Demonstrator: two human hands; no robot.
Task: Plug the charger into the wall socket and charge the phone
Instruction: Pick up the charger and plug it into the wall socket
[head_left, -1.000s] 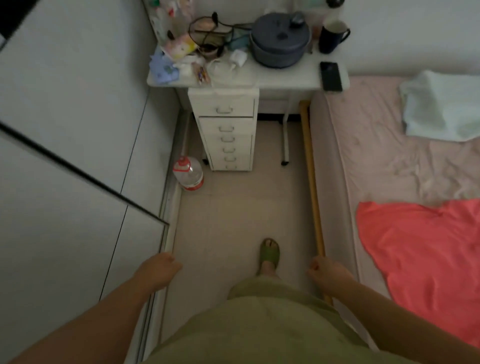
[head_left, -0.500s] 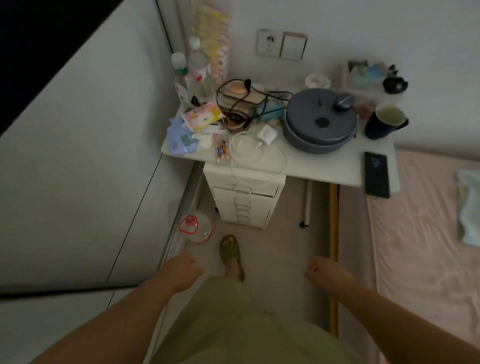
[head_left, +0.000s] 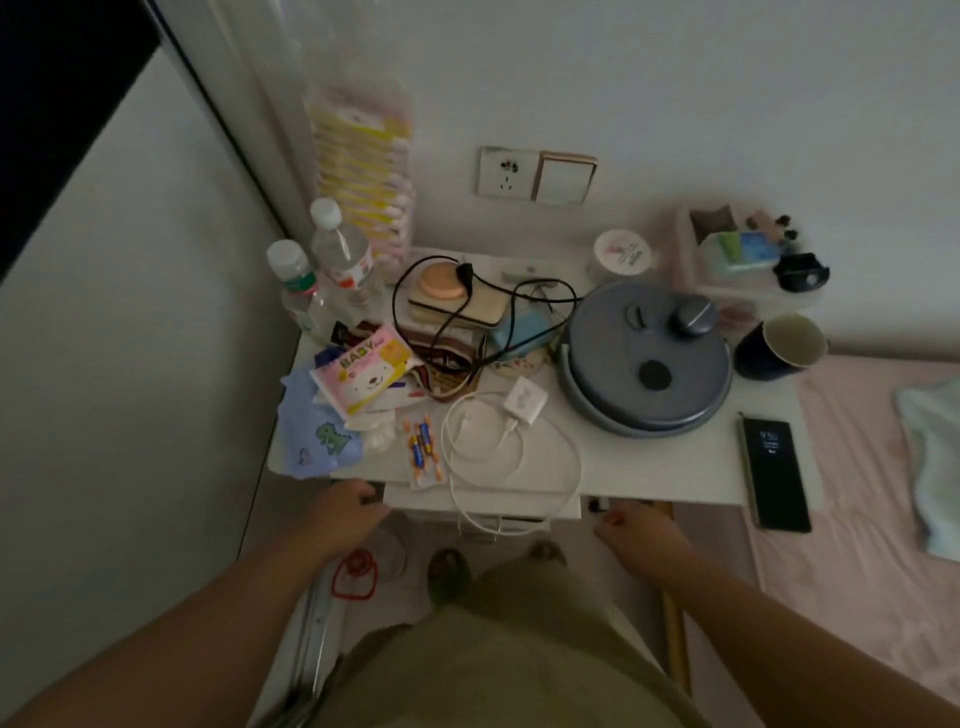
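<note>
A white charger block (head_left: 525, 401) lies on the small white table (head_left: 654, 467), its white cable (head_left: 519, 467) looped toward the front edge and hanging over it. A black phone (head_left: 775, 474) rests at the table's right end, its screen lit. The white wall socket (head_left: 506, 172) is on the wall above the table, beside a switch. My left hand (head_left: 349, 512) hovers just below the table's front edge at the left, fingers curled, holding nothing. My right hand (head_left: 640, 529) is below the front edge at the right, fingers loosely closed and holding nothing.
The table is crowded: a grey lidded pot (head_left: 647, 358), a dark mug (head_left: 779, 347), two water bottles (head_left: 340, 260), a wipes pack (head_left: 363, 374), a black cable (head_left: 467, 312). A bed with a pink sheet (head_left: 872, 519) lies right; a white wardrobe (head_left: 130, 338) stands left.
I have stepped up to the table, so it fills the view and the wall socket is in sight. Both hands have risen to the table's front edge.
</note>
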